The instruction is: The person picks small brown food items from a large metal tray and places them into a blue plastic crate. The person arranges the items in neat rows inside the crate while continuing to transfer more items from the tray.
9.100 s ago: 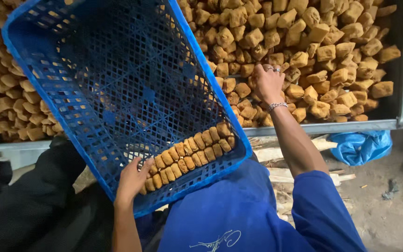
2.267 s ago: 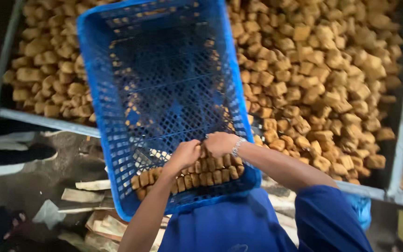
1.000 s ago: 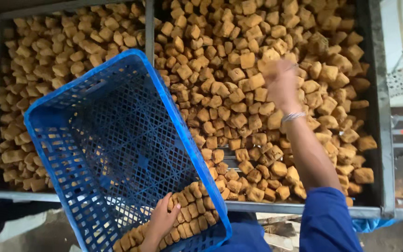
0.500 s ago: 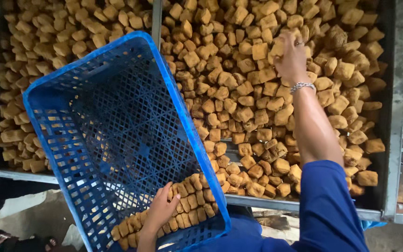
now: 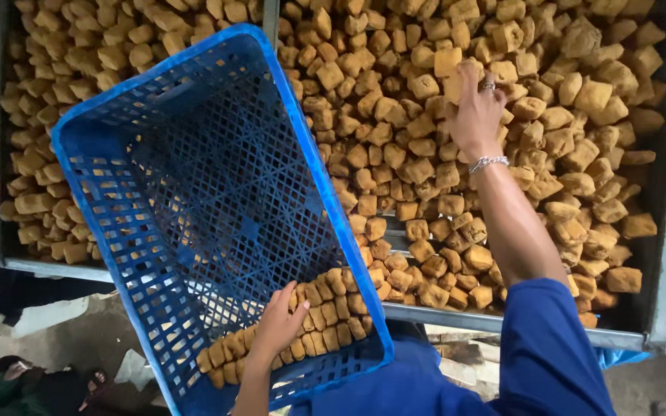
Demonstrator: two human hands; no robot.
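Observation:
A blue plastic lattice crate (image 5: 194, 177) is tilted toward me, its near end resting against my body. Rows of golden-brown fried cubes (image 5: 325, 308) are lined up along its lower end. My left hand (image 5: 277, 327) lies on those rows, fingers spread, pressing them in place. My right hand (image 5: 473, 108), with a silver bracelet on the wrist, reaches out over the heap of loose fried cubes (image 5: 564, 100) in the metal tray and is closed on one cube (image 5: 456, 81) at the top of the pile.
The metal tray (image 5: 660, 231) has a raised rim on the right and a front rail below. A divider bar (image 5: 271, 15) splits it into two bins, both full of cubes. Below the tray are a dirt floor, white scraps and a blue bag (image 5: 618, 358).
My right hand has stretched farther up the pile and closed on a cube. The crate has shifted slightly right. My left hand stays on the rows in the crate.

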